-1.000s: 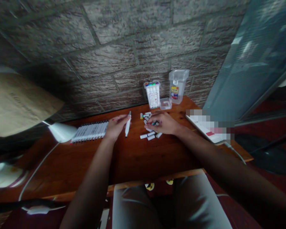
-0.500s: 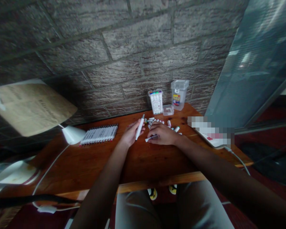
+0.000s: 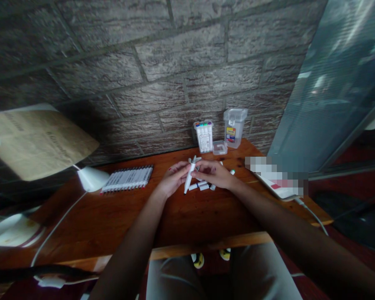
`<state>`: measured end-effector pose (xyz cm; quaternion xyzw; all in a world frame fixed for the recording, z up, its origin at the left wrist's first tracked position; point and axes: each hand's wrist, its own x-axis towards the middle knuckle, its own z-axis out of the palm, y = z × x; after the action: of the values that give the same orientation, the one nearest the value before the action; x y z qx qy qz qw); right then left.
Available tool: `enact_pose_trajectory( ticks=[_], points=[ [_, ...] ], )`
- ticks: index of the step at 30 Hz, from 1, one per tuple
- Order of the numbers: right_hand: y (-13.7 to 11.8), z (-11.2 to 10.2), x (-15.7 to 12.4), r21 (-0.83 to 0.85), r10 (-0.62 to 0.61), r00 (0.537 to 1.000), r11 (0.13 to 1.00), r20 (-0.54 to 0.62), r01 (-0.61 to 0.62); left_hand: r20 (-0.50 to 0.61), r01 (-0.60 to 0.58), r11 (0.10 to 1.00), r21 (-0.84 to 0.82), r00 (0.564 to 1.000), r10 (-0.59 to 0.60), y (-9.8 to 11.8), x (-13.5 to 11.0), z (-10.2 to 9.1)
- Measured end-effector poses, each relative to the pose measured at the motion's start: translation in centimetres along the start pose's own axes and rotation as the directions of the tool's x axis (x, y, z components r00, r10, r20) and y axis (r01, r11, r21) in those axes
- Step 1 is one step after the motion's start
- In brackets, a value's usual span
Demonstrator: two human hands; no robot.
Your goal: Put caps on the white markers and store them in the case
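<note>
A white marker is at the centre of the frame, tilted, its dark tip toward the bottom and a grey end toward the top. The left hand has its fingers clamped on the marker; the right hand reaches in from the right with fingers curled near the marker's upper end, and whether they grip anything I cannot tell. Just below and beside the right hand lie loose white caps, partly hidden by it. A row of markers is neatly laid out left of centre on the wooden surface, so that part looks done, while the held marker and scattered caps appear unsettled. Behind, near the wall, stand a filled marker box, a small transparent lid and a tall transparent box.
</note>
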<state>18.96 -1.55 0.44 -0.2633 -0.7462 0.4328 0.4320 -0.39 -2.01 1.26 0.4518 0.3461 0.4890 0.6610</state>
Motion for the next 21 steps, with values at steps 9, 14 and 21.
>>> enact_pose_trajectory(
  ticks=[9, 14, 21],
  points=[
    [-1.0, 0.0, -0.1, 0.237, 0.103, 0.995, 0.966, 0.017, -0.104, 0.063, 0.026, 0.999, 0.021, 0.998, -0.027, 0.3, -0.3, 0.1],
    [-1.5, 0.1, -0.1, 0.374, 0.163, 0.986, 0.914, 0.023, -0.160, 0.128, 0.061, 0.998, 0.028, 0.990, -0.064, 0.2, -0.5, 0.1],
    [-1.9, 0.1, -0.3, 0.401, 0.194, 0.979, 0.893, 0.069, -0.205, 0.178, 0.087, 0.993, 0.079, 0.979, -0.100, 0.3, -1.0, 0.2]
  ],
)
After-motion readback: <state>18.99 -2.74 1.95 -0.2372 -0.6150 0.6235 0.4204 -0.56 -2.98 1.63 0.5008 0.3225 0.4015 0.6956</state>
